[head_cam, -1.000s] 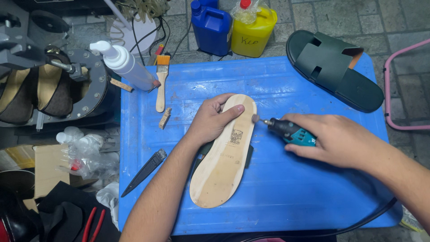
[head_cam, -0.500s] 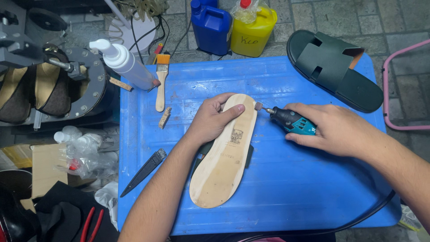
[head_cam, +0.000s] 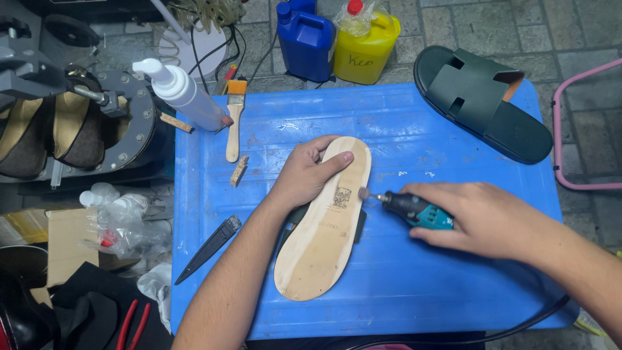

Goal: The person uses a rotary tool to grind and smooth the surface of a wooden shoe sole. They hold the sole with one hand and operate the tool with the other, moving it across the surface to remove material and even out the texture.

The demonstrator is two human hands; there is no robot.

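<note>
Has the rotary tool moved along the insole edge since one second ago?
Yes. The rotary tool moved down the insole's right edge, toward the person, away from the green sandal.

The left forearm rises bare from the bottom edge of the view and slants up and to the right. The left hand (head_cam: 306,176) lies palm down, wrist nearly straight, its fingers (head_cam: 337,159) stretched flat and close together, pointing up and to the right, the thumb tucked at the hand's upper side. The right forearm enters from the lower right corner and runs leftward. The right hand (head_cam: 483,217) is curled into a closed grasp, knuckles up, thumb along the near side and fingertips aimed left toward the other hand. The two hands lie near each other without touching.
</note>
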